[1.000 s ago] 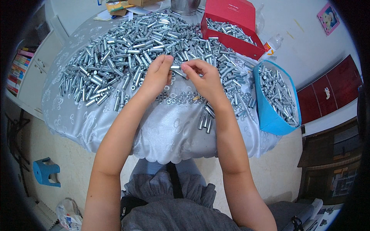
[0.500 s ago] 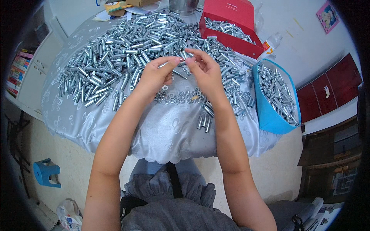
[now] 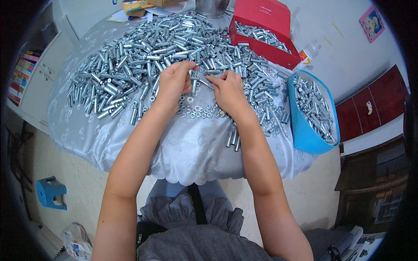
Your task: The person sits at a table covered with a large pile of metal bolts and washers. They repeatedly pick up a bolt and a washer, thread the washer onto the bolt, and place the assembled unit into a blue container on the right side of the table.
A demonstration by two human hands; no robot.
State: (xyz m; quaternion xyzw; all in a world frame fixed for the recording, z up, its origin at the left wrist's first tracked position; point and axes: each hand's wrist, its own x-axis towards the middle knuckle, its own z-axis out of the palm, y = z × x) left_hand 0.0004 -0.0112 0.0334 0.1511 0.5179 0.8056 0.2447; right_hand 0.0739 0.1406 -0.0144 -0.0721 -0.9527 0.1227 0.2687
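Note:
A big heap of silver sleeve anchor bolts (image 3: 143, 56) spreads over the table in front of me. My left hand (image 3: 173, 85) hovers at the heap's near side, its fingers curled and thumb pressed to the index finger; what they hold, if anything, is hidden. To the right, my right hand (image 3: 230, 92) is lowered palm-down over the bolts, thumb and forefinger apart. A slim bolt (image 3: 205, 83) lies beside its thumb. Nearer to me, several loose nuts and washers (image 3: 198, 112) lie on the cloth between my forearms.
An open red box (image 3: 265, 50) of metal parts stands at the back right, with a plastic bottle (image 3: 308, 54) beside it. A blue fabric bin (image 3: 311, 130) full of bolts is at the right edge. A metal bucket (image 3: 211, 8) stands behind the heap on the silvery tablecloth (image 3: 196, 148).
My hands, whose fingertips met before, have moved apart. The right hand has dropped toward the bolts, and the left fingers have curled in.

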